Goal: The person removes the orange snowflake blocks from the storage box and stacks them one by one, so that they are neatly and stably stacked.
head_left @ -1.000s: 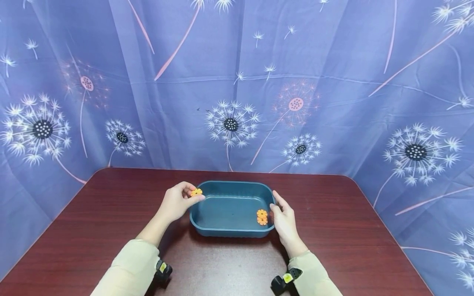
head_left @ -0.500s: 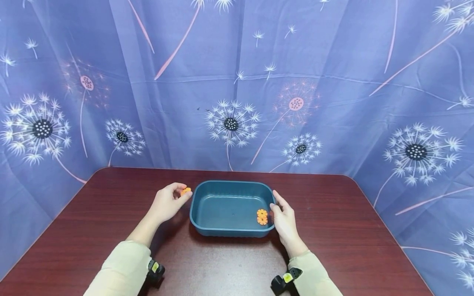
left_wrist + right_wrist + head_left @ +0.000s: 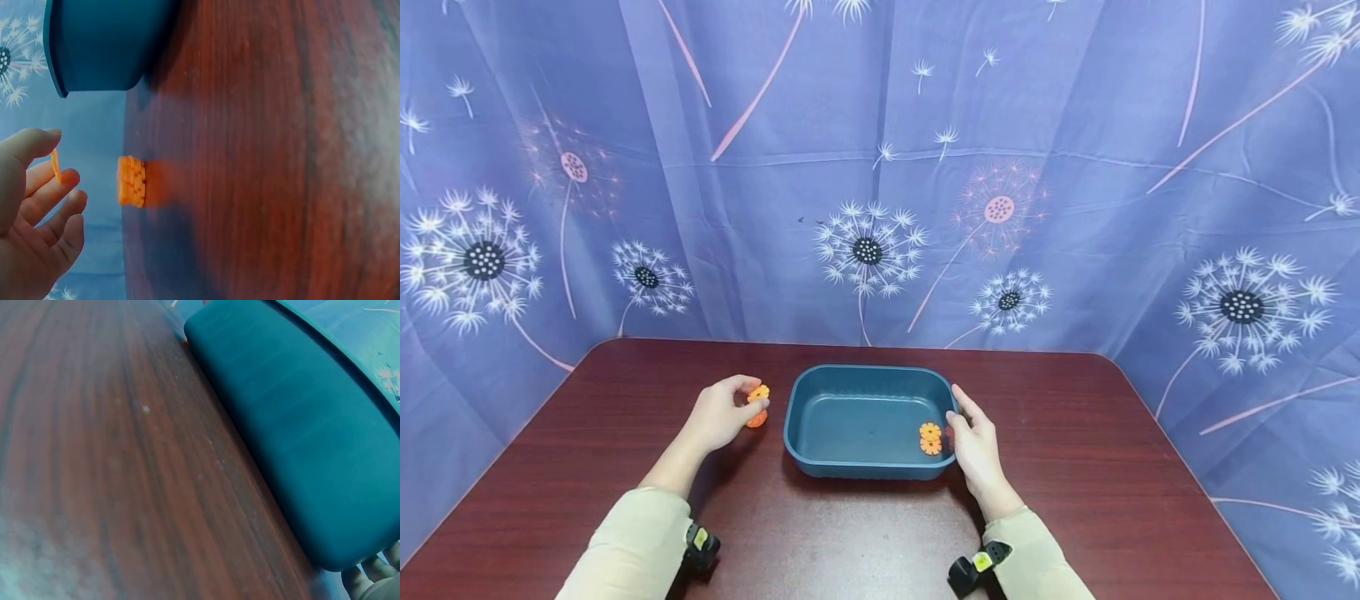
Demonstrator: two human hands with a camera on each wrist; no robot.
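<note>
In the head view my left hand [image 3: 718, 414] is left of the blue-green plastic basin [image 3: 868, 462]. Between thumb and fingers it pinches a thin orange flower-shaped notched disc [image 3: 56, 165]. Below, on the table, a short stack of orange discs [image 3: 132, 181] shows in the left wrist view, apart from the held one. My right hand [image 3: 977, 454] holds the basin's right end, thumb at the rim; fingers [image 3: 375, 569] lie against the outer wall. Inside the basin, near that end, are two orange flower discs [image 3: 930, 432], one nearer me than the other.
The reddish-brown wooden table [image 3: 865, 542] has rounded far corners. Behind it hangs a blue curtain [image 3: 760, 208] with dandelion prints. Each wrist carries a small black camera [image 3: 702, 546] over a pale sleeve.
My left hand has moved left, from over the basin's left rim to above the stack, with the orange disc still pinched. The right hand and basin have stayed put.
</note>
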